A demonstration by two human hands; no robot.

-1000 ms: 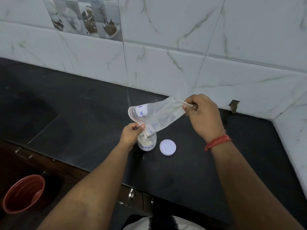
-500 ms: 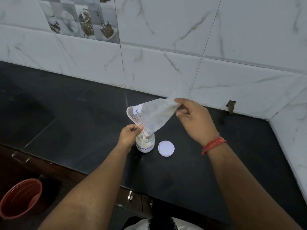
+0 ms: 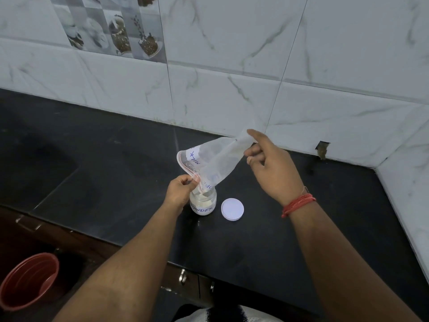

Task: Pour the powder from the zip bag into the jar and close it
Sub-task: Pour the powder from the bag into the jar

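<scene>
Head view of a black stone counter (image 3: 97, 163) backed by white marbled wall tiles (image 3: 232, 54), with one patterned tile (image 3: 109, 26) at the upper left of the frame. At frame centre stood a small clear jar (image 3: 203, 203), upright and uncapped, bearing a white label lettered "POWDER" and partly filled with pale powder. Its round white lid (image 3: 232, 209) lay flat on the counter just to the right of the jar, apart from it.

A clear zip bag (image 3: 216, 163) was held tilted above the jar, its open red-edged mouth directed down and to the left over the jar opening, its closed bottom end raised toward the upper right. The bag carried a white label with blue lettering and appeared nearly empty. The left hand (image 3: 182, 189), fingers closed, pinched the lower corner of the bag mouth directly above the jar rim. The right hand (image 3: 271, 168) pinched the raised bottom end between forefinger and thumb, the remaining fingers loosely curled; a red thread band (image 3: 298, 204) circled that wrist.

A reddish-brown bucket (image 3: 27, 280) stood on the floor at the lower left of the frame, below the counter edge.
</scene>
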